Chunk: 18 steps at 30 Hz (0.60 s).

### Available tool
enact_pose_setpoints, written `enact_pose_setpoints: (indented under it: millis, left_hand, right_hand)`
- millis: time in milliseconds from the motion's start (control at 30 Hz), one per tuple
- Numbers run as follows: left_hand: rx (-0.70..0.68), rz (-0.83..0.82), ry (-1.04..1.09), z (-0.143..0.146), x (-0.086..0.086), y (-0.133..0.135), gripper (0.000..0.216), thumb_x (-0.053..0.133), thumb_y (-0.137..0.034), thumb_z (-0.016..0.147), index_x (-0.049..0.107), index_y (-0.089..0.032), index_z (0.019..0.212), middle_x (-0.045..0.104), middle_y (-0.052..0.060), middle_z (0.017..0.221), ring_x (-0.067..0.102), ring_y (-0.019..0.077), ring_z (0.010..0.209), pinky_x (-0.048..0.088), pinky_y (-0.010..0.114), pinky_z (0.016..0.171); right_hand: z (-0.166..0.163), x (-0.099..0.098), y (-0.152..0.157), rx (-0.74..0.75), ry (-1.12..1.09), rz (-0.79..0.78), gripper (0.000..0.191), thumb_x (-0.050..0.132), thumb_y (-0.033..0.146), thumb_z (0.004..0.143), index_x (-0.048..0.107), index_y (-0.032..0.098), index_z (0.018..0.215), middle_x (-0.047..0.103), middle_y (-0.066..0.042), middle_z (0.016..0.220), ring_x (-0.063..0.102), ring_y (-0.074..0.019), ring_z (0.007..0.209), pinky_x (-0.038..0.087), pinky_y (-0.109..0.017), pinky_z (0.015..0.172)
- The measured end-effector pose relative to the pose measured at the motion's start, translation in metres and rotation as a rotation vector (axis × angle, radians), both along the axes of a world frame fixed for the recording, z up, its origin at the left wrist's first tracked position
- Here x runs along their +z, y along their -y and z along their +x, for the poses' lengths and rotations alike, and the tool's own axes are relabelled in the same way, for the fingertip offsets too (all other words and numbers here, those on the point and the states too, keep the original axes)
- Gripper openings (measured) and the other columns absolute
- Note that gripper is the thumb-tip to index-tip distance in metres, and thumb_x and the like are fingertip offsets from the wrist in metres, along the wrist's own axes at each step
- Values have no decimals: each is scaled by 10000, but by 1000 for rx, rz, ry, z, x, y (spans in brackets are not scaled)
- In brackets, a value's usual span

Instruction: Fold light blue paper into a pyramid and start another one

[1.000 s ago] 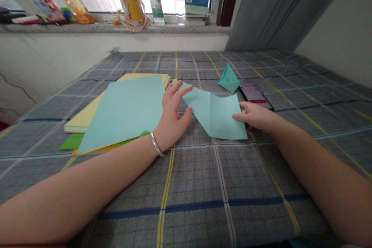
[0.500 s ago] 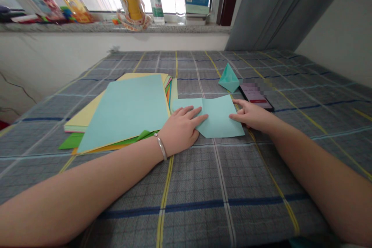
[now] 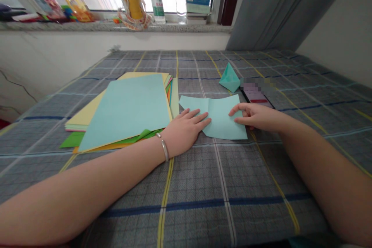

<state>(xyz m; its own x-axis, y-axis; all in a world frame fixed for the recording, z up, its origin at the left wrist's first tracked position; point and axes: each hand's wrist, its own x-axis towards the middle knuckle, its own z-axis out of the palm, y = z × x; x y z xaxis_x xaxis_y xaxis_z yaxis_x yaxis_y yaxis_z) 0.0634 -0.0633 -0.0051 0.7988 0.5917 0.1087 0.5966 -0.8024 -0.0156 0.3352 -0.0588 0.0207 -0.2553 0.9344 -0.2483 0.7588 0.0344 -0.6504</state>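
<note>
A light blue sheet of folding paper [image 3: 222,118], creased near its middle and with its left corners folded in, lies on the checked cloth. Across its left part my left hand [image 3: 187,128] rests palm down, fingers spread. My right hand [image 3: 251,116] is at the paper's right edge, its thumb and index finger apart over the sheet; whether they touch it I cannot tell. Behind the sheet stands a folded turquoise paper piece [image 3: 230,78], pointed at the top. A phone [image 3: 257,93] with a lit screen lies just behind my right hand.
To the left is a stack of coloured paper [image 3: 130,102], light blue on top, with a green piece [image 3: 142,135] sticking out in front. The plaid cloth [image 3: 192,217] covers the surface. Bottles, boxes and snack bags line the windowsill [image 3: 99,27]; a grey curtain [image 3: 267,7] hangs right.
The blue sheet has shifted slightly right, and its left end now shows. My right thumb and index finger have moved from gripping its edge to spread apart over it.
</note>
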Motion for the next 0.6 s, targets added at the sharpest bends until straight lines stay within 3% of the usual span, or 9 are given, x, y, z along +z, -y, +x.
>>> enact_pose_setpoints:
  millis: [100, 300, 400, 467, 533, 600]
  left_hand:
    - [26, -15, -4, 0, 1, 1, 489, 397, -179, 932, 453, -165, 1418, 425, 104, 1500, 390, 338, 1373, 304, 579, 1128]
    - [58, -62, 35, 0, -1, 3, 578, 415, -240, 891, 385, -167, 1463, 371, 134, 1527, 341, 375, 1395, 314, 622, 1101]
    - [58, -71, 51, 1, -2, 3, 582, 421, -248, 889, 379, -201, 1467, 356, 131, 1536, 334, 379, 1397, 309, 637, 1095]
    - [53, -75, 55, 1, -3, 3, 561, 410, -261, 908, 381, -202, 1465, 347, 133, 1540, 329, 382, 1399, 300, 641, 1095]
    - [48, -81, 53, 1, -3, 2, 536, 371, -263, 940, 367, -194, 1471, 338, 135, 1544, 316, 380, 1406, 287, 646, 1096]
    - [27, -99, 46, 0, -4, 0, 533, 328, -253, 962, 325, -179, 1490, 317, 138, 1554, 289, 367, 1423, 274, 632, 1105]
  right_hand:
    - [2, 1, -1, 5, 13, -41, 273, 567, 282, 801, 670, 228, 1048, 529, 42, 540, 453, -109, 432, 308, -227, 404]
    - [10, 1, -2, 41, -28, -67, 412, 516, 209, 784, 662, 239, 1169, 633, 7, 660, 552, -127, 521, 400, -222, 446]
    - [14, -1, -3, 123, -11, 67, 440, 580, 248, 782, 651, 267, 1216, 688, -28, 848, 632, -169, 689, 511, -272, 579]
    - [16, -4, -5, 153, 38, 231, 442, 660, 241, 731, 694, 297, 1169, 669, -67, 1097, 648, -242, 956, 550, -375, 792]
    - [17, -7, -7, 166, 104, 402, 474, 725, 180, 656, 732, 334, 1104, 536, -60, 1369, 497, -331, 1259, 437, -505, 1024]
    - [16, -10, -7, 189, 159, 515, 505, 751, 117, 609, 752, 368, 1048, 385, -4, 1516, 284, -380, 1414, 250, -595, 1137]
